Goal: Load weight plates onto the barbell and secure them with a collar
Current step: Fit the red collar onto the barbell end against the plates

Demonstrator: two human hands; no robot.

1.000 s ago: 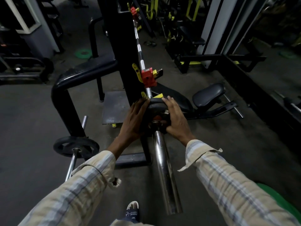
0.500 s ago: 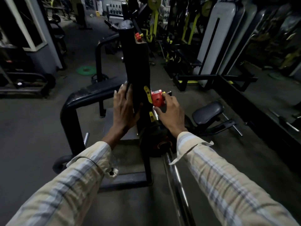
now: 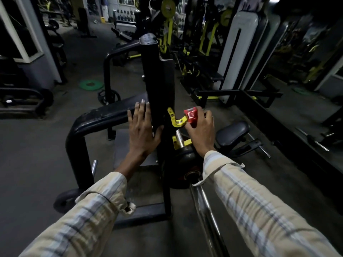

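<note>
A chrome barbell sleeve (image 3: 206, 210) runs from the bottom centre up to a black weight plate (image 3: 182, 160) seated on it, beside a black rack upright (image 3: 157, 86). My right hand (image 3: 201, 130) is closed around a red collar (image 3: 191, 115) next to a yellow hook (image 3: 174, 119) on the upright. My left hand (image 3: 143, 130) lies flat and open against the upright's left side, holding nothing. The bar beyond the plate is mostly hidden by my right hand and the rack.
A black padded rail (image 3: 104, 117) curves off to the left of the rack. A small black seat (image 3: 232, 134) sits to the right. Another plate (image 3: 65, 199) hangs on a low peg at lower left, and a green plate (image 3: 91, 84) lies on the floor behind.
Both hands left the black plate and rose. The right hand closed on the red collar by the yellow hook; the left went flat onto the upright. The view tilted up.
</note>
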